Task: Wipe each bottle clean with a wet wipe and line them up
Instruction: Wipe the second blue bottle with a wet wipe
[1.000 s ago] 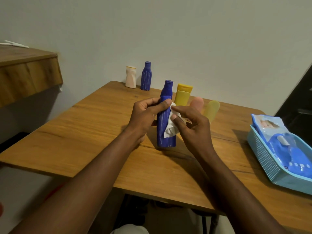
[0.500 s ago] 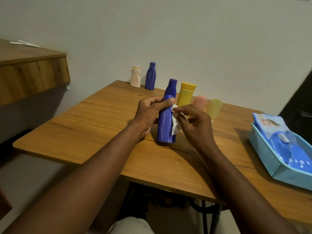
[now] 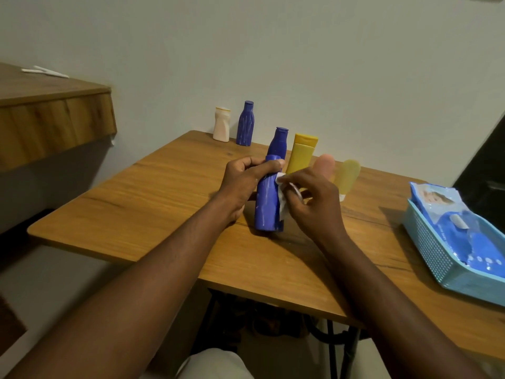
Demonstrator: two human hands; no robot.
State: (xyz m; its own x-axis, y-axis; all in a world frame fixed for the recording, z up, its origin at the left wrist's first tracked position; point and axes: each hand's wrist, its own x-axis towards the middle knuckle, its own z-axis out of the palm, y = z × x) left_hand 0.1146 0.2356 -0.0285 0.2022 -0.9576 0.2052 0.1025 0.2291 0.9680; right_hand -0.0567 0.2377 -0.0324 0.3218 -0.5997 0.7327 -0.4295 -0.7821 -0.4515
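A tall blue bottle (image 3: 267, 206) stands upright on the wooden table (image 3: 153, 203). My left hand (image 3: 243, 184) grips its upper body from the left. My right hand (image 3: 311, 201) pinches a white wet wipe (image 3: 282, 206) against the bottle's right side. Right behind it stand a yellow tube (image 3: 300, 154), a pink tube (image 3: 323, 162) and a pale yellow tube (image 3: 347, 176), partly hidden by my right hand. A cream bottle (image 3: 222, 124) and a small blue bottle (image 3: 245, 124) stand side by side at the table's far edge by the wall.
A light blue basket (image 3: 437, 255) at the table's right edge holds a blue pack of wet wipes (image 3: 464, 228). A wooden shelf (image 3: 52, 119) juts out at the left, higher than the table. The wall runs close behind the table.
The bottle stays in my left hand's grip on the table. My right hand has shifted the wipe slightly up the bottle's right side. The camera has drifted a little.
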